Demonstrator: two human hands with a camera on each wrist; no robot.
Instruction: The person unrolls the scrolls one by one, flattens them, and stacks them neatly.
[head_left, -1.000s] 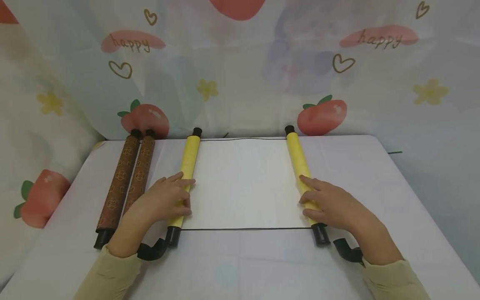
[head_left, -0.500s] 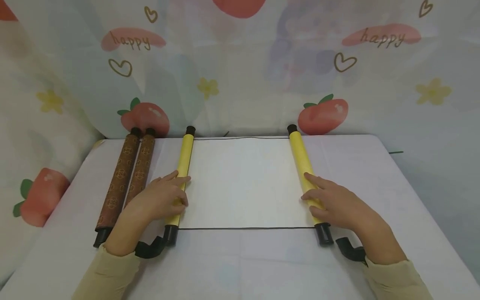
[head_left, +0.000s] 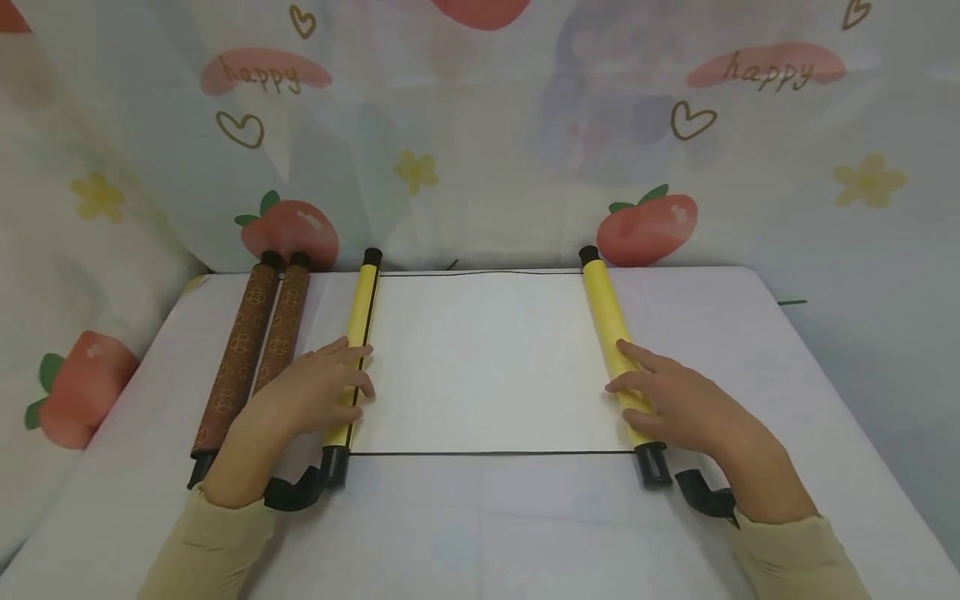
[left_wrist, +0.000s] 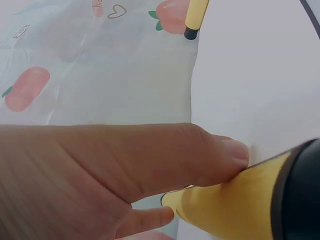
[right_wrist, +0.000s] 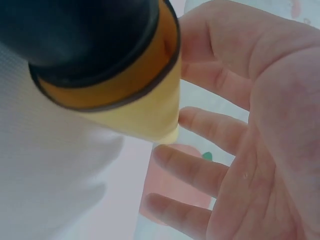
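A scroll lies partly unrolled in the head view, its white sheet stretched between two yellow rolls with black end caps. Across the left roll lies my left hand, fingers spread over it; in the left wrist view its straight thumb touches the yellow roll. My right hand rests its extended fingers on the right roll. The right wrist view shows those fingers apart and loosely bent beside the roll's yellow end. Neither hand wraps round its roll.
Two brown patterned rolls with black ends lie side by side at the left, close to my left forearm. Black curved wrist mounts hang under both wrists. A printed cloth stands behind the white table.
The two yellow rolls have moved apart with my hands, the left one leftward and the right one slightly rightward. More white sheet shows, and a dark line now runs along the left roll.
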